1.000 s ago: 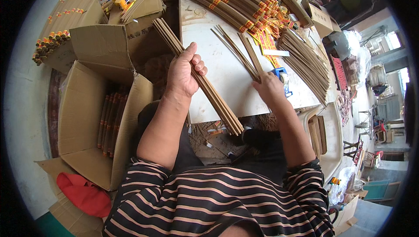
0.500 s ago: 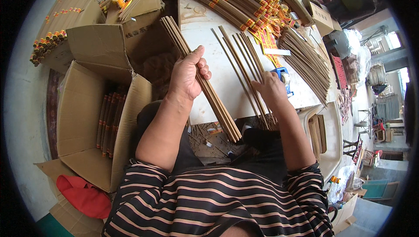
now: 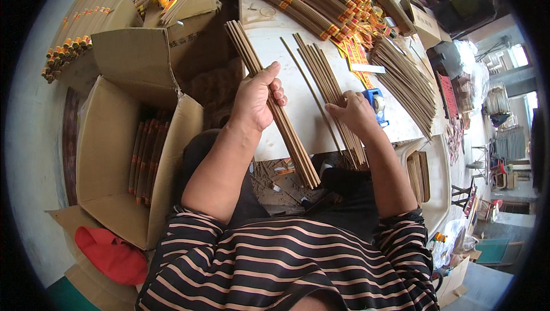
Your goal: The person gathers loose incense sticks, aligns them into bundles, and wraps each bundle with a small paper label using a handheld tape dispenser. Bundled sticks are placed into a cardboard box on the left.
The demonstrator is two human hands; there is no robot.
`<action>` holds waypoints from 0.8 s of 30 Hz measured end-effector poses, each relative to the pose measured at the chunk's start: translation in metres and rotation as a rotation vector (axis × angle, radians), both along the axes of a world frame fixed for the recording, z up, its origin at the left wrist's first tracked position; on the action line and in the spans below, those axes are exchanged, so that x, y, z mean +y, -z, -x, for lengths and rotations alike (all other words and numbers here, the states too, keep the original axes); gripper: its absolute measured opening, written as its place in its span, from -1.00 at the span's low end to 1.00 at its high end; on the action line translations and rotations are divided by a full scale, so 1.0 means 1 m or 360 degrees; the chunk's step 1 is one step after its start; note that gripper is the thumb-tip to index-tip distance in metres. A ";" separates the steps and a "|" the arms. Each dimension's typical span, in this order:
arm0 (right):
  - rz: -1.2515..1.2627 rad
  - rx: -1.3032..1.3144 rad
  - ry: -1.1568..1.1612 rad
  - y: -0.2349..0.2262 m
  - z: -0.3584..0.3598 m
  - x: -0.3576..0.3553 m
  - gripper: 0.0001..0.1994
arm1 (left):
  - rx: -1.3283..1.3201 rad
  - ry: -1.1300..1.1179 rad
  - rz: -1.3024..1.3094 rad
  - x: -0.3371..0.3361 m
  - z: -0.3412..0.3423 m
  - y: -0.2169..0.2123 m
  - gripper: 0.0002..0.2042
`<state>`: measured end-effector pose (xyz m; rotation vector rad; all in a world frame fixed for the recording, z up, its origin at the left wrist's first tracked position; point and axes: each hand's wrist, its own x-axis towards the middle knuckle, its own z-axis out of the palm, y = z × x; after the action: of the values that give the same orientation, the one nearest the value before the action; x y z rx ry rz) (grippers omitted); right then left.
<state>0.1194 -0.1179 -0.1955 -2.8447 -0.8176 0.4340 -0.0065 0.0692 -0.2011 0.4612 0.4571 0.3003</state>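
The loose sticks (image 3: 329,87) have been gathered closer on the table (image 3: 298,133) (white top). A bundle (image 3: 275,104) is clenched by the left hand (image 3: 255,102); the loose sticks are touched by the right hand (image 3: 355,113), fingers spread.

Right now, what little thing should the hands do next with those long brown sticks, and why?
Probably the right hand should slide the loose sticks lying on the white table over to the bundle of sticks gripped in the left hand. The loose ones lie fanned out just beside it, under the right fingertips.
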 end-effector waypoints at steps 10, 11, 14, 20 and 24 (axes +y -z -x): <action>-0.0004 0.0070 -0.0124 0.016 0.004 0.019 -0.64 | 0.0052 0.0012 0.0043 -0.001 0.001 -0.004 -0.74; 0.0036 0.0066 -0.0112 0.014 0.005 0.021 -0.66 | 0.0042 0.0008 0.0040 0.000 0.001 -0.003 -0.76; 0.0104 0.0015 -0.0133 0.018 0.004 0.026 -0.70 | 0.0014 0.0012 0.0045 0.003 0.001 0.003 -0.80; 0.0075 -0.0133 -0.0242 0.025 0.007 0.024 -0.75 | 0.0005 0.0027 0.0085 0.003 0.000 0.007 -0.80; -0.0089 -0.0251 -0.0218 0.026 0.014 0.022 -0.80 | 0.0005 0.0016 0.0072 0.001 -0.001 0.010 -0.80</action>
<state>0.1058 -0.0957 -0.2220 -2.8093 -1.0402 0.2005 -0.0059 0.0701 -0.2107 0.4200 0.4636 0.2789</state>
